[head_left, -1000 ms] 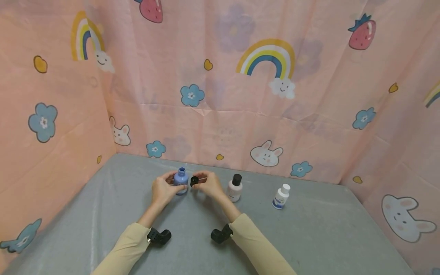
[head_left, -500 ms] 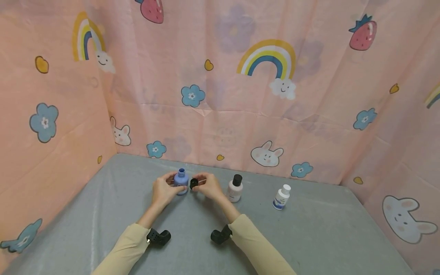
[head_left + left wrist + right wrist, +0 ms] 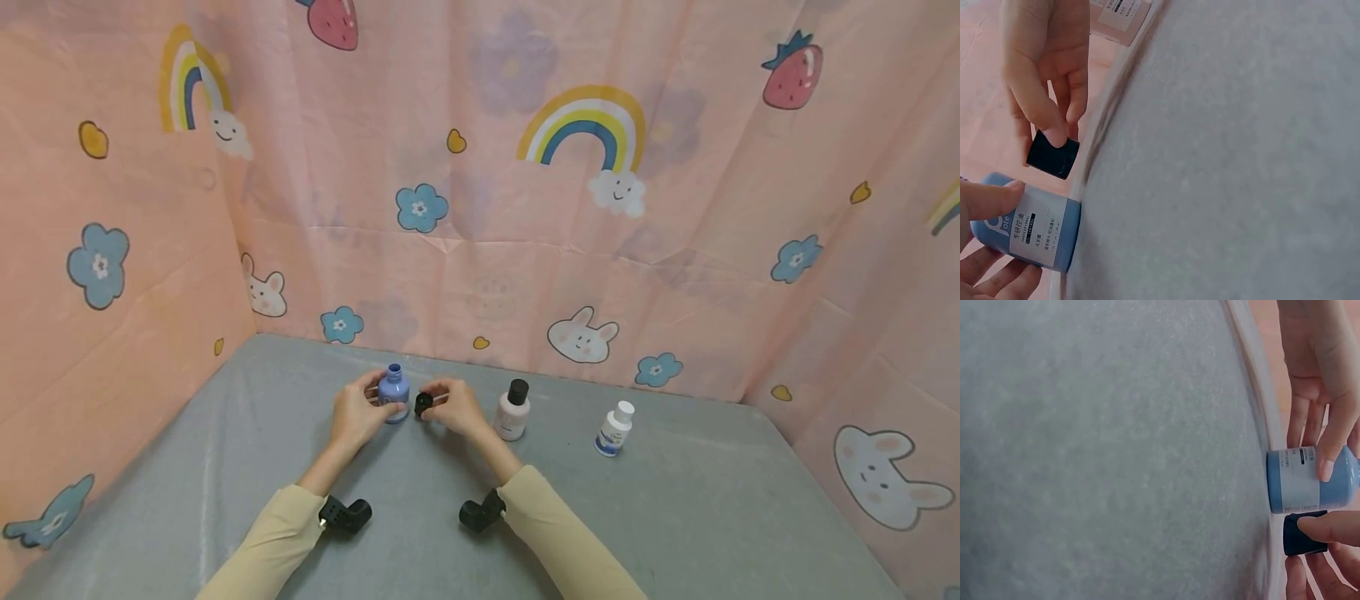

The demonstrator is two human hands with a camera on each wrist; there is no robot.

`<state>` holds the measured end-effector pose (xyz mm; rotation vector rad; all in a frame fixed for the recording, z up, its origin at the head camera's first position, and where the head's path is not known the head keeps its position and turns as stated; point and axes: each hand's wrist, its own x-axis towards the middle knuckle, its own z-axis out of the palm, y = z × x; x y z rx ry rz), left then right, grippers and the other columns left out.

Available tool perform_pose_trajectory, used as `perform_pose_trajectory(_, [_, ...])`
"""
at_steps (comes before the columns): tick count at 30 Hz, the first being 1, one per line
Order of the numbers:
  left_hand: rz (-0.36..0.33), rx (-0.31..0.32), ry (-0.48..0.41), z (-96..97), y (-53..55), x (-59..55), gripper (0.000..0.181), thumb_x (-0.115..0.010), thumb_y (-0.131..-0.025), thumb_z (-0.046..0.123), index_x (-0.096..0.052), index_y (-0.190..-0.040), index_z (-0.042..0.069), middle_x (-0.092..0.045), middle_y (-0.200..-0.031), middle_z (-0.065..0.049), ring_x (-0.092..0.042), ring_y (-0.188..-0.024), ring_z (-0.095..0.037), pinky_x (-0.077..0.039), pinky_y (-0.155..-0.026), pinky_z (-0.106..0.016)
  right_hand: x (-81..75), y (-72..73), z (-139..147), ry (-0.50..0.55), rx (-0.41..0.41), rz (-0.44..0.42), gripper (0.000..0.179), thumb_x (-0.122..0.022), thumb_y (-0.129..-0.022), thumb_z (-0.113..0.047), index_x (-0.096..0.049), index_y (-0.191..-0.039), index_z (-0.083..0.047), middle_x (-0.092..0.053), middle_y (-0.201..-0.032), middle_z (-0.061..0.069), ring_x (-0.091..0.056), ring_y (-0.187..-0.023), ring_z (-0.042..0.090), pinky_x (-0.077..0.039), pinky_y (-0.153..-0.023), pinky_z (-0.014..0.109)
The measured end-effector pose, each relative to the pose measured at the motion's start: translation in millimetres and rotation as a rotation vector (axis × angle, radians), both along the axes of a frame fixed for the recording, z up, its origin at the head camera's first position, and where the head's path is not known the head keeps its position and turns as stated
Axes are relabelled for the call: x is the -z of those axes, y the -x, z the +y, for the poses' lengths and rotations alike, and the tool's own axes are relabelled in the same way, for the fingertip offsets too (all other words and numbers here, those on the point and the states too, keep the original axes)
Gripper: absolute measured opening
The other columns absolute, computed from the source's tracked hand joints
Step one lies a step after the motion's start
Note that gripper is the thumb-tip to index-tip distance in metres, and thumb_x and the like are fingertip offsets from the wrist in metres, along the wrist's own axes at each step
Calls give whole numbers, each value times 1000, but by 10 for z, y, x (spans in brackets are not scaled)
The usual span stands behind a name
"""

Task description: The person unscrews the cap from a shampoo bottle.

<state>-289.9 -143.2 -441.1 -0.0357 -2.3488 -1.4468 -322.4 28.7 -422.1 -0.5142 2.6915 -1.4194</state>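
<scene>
A blue bottle (image 3: pixel 393 388) with a white label stands upright on the table, its neck uncapped. My left hand (image 3: pixel 355 414) grips it round the body, thumb across the front; in the left wrist view the thumb lies on the label of the blue bottle (image 3: pixel 1038 228). Just right of it, my right hand (image 3: pixel 456 408) pinches a black cap (image 3: pixel 423 404) between thumb and fingers. In the right wrist view the black cap (image 3: pixel 1304 534) sits low beside the bottle's base, close to the table surface.
Right of my right hand stands a pale pink bottle (image 3: pixel 512 418) with a black cap. Farther right is a small white bottle (image 3: pixel 613 431) with a blue-edged label. The grey table (image 3: pixel 420 533) ends at a pink patterned curtain (image 3: pixel 480 275) behind.
My right hand has lowered the black cap slightly toward the table beside the bottle. My left hand keeps its grip on the blue bottle, nearly still.
</scene>
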Motion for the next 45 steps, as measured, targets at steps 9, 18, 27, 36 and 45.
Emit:
perform_pose_trajectory(9, [-12, 20, 6, -8, -26, -25, 59, -78, -76, 3, -55, -129, -5, -62, -119, -31, -65, -104, -42, -53, -87, -47, 31, 11, -13, -31, -25, 2, 32, -74, -76, 3, -69, -107, -3, -69, -108, 18, -66, -98, 31, -55, -83, 41])
perform_pose_trajectory(18, [-29, 24, -45, -1, -72, -14, 59, -75, -77, -1, -52, -132, -6, -58, -127, -30, -62, -110, -42, -52, -90, -46, 59, -2, -38, -15, -37, 13, 33, -75, -74, 5, -70, -106, -1, -69, -107, 19, -67, -98, 34, -56, -82, 39])
perform_pose_trajectory(27, [-20, 0, -62, -29, -157, 22, 58, -73, -79, 0, -52, -132, -7, -58, -128, -29, -62, -108, -42, -52, -89, -47, 100, -21, -79, -37, -20, 24, 33, -75, -74, 5, -70, -106, -1, -69, -105, 18, -67, -95, 32, -56, -80, 38])
perform_pose_trajectory(36, [-84, -26, -96, -20, -207, -10, 53, -72, -81, 3, -54, -131, -4, -59, -129, -25, -63, -109, -39, -54, -87, -43, 96, -36, -41, -40, -1, -1, 35, -75, -74, 3, -69, -108, -4, -68, -108, 16, -66, -98, 30, -56, -80, 39])
perform_pose_trajectory(45, [-119, -71, -87, 19, -326, -170, 53, -70, -85, 13, -53, -133, -1, -60, -129, -21, -64, -109, -36, -55, -84, -42, 5, -139, 50, -76, -13, 78, 36, -74, -75, 1, -68, -110, -5, -70, -107, 15, -68, -93, 29, -55, -77, 36])
